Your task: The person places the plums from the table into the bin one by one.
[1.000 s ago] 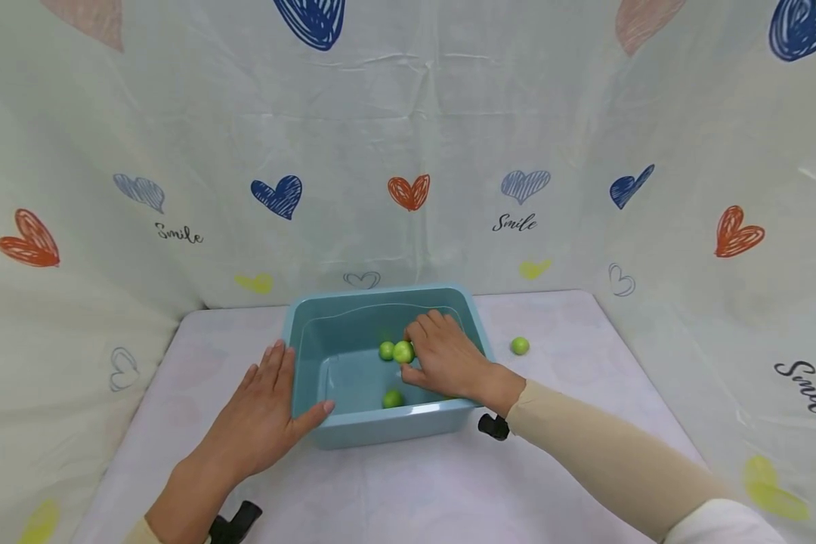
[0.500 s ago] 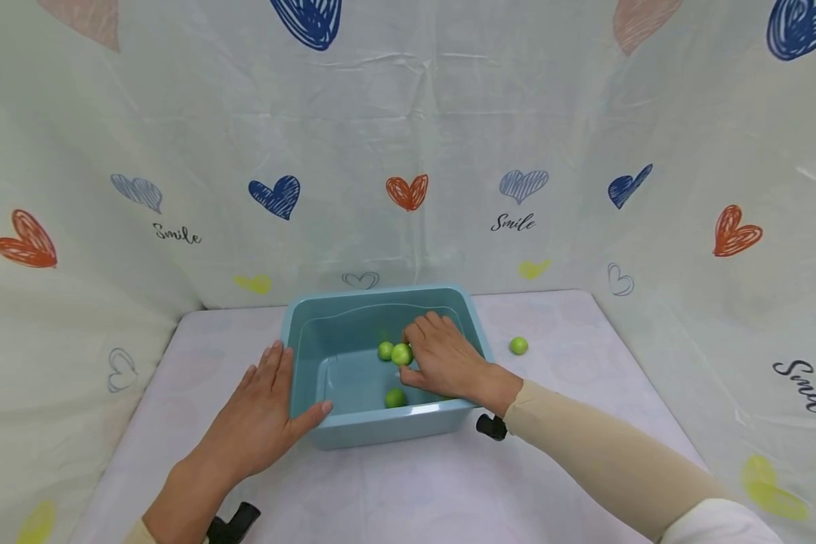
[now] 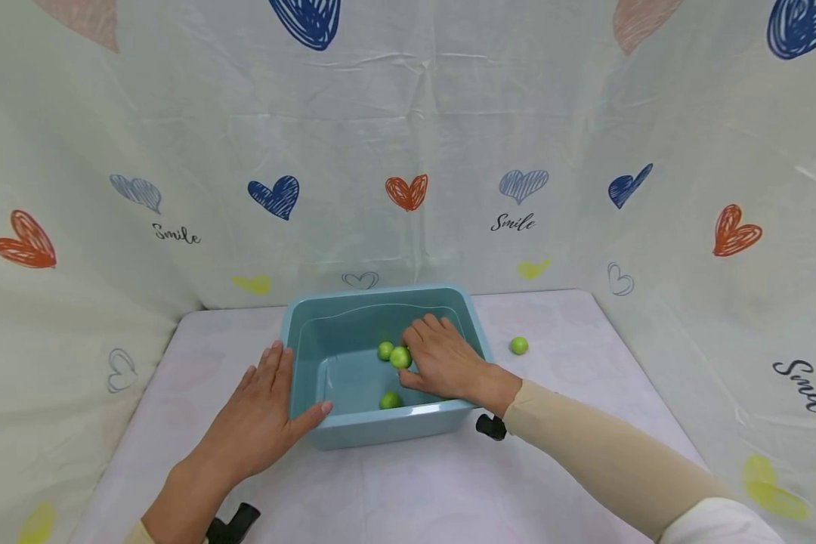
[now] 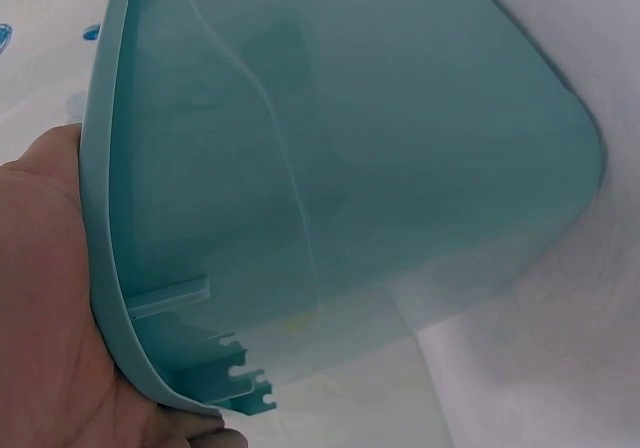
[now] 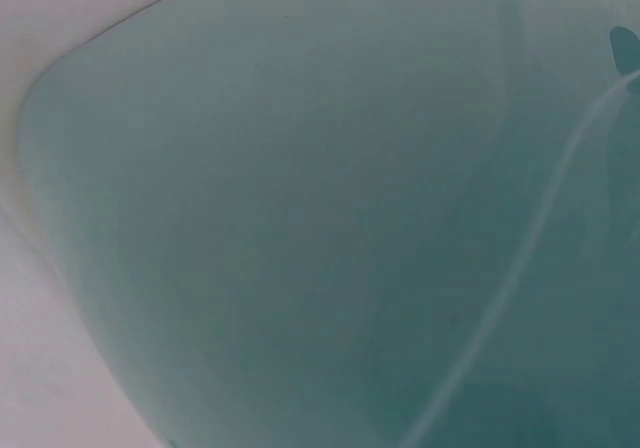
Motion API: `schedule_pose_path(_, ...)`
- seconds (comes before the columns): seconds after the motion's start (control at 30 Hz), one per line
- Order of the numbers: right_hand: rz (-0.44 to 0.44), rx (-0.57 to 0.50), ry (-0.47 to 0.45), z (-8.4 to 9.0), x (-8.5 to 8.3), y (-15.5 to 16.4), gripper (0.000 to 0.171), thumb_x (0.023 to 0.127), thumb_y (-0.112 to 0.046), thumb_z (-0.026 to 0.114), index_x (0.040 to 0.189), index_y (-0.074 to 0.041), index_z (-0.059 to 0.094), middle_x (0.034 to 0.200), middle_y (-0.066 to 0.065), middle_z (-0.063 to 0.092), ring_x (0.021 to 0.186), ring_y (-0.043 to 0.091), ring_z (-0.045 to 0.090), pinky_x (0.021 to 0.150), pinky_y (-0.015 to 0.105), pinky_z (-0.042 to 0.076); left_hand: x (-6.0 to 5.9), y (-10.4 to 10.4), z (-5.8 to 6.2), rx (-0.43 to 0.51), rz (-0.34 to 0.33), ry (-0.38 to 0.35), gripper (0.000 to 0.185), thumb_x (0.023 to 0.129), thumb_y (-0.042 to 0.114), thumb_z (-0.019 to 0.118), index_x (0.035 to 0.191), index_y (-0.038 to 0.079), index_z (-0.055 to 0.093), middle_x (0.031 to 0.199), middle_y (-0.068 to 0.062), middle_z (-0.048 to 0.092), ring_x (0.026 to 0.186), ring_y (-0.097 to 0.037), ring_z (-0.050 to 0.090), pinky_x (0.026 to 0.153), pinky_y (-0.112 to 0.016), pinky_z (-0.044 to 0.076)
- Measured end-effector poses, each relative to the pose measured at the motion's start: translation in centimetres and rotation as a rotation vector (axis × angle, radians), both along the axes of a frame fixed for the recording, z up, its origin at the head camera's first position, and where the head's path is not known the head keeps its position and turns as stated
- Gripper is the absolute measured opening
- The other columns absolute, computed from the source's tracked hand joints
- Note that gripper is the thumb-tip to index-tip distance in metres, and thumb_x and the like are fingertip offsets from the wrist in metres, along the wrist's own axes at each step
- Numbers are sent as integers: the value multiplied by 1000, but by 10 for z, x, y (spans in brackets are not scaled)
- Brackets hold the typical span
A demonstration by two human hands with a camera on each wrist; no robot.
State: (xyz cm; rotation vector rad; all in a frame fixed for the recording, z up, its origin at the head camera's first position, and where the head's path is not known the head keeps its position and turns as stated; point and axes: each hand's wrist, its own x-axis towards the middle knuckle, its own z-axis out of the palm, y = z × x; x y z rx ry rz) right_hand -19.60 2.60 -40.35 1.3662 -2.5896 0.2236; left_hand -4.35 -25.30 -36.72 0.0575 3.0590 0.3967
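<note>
A light blue plastic basin (image 3: pixel 387 433) stands on the table with small green limes in it. My right hand (image 3: pixel 445 359) reaches over its front right rim, fingers bent, and holds a lime (image 3: pixel 400 357) at the fingertips and thumb. Close beside that one lies another lime (image 3: pixel 384 350); a third lime (image 3: pixel 391 400) is near the front wall. My left hand (image 3: pixel 258 415) rests along the left rim with straight fingers, the thumb over the front corner. In the left wrist view the palm (image 4: pixel 45 278) lies against the basin's rim (image 4: pixel 97 198). The right wrist view shows only the basin's outer wall (image 5: pixel 280 208).
One lime (image 3: pixel 519 345) lies on the white tabletop (image 3: pixel 551 325) to the right of the basin. A white curtain (image 3: pixel 353 136) printed with hearts surrounds the table at the back and sides.
The lime at my right hand has shifted slightly toward me. The front lime has rolled a little right and then back left. My left hand has stayed on the rim.
</note>
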Motion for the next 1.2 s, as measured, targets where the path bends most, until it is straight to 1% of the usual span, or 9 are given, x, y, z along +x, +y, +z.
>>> schedule_pose_path(0.2, 2, 19, 6, -1, 0, 0, 30, 97, -41, 66, 108, -13, 64, 99, 0, 59, 87, 18, 44, 73, 29, 29, 0, -1, 0, 2, 1, -1, 115, 98, 78, 49, 163, -13, 18, 171, -34, 16, 158, -53, 19, 124, -71, 23)
schedule_pose_path(0.57, 2, 16, 20, -1, 0, 0, 30, 97, -41, 66, 108, -13, 64, 99, 0, 59, 87, 18, 44, 72, 29, 28, 0, -1, -1, -3, 1, 6, 116, 98, 78, 49, 163, -13, 18, 171, -34, 16, 158, -53, 20, 124, -71, 23)
schedule_pose_path(0.83, 6, 18, 16, -2, 0, 0, 39, 95, -44, 68, 113, -10, 68, 102, 2, 62, 88, 19, 46, 73, 30, 29, 1, 1, 0, -3, 6, 6, 115, 98, 77, 50, 162, -13, 19, 171, -34, 17, 158, -53, 19, 124, -71, 23)
schedule_pose_path(1.03, 7, 18, 40, -3, 0, 0, 39, 94, -45, 69, 112, -11, 67, 101, 2, 61, 88, 19, 46, 73, 30, 29, 1, 1, 0, 2, 5, 2, 115, 98, 77, 50, 163, -13, 19, 171, -34, 16, 158, -52, 19, 124, -71, 22)
schedule_pose_path(1.2, 6, 16, 37, -3, 0, 0, 39, 94, -45, 69, 112, -11, 66, 102, 1, 61, 89, 19, 46, 73, 30, 30, 2, 0, 0, 7, 0, 11, 115, 98, 77, 50, 162, -13, 19, 171, -34, 16, 158, -52, 20, 123, -71, 23)
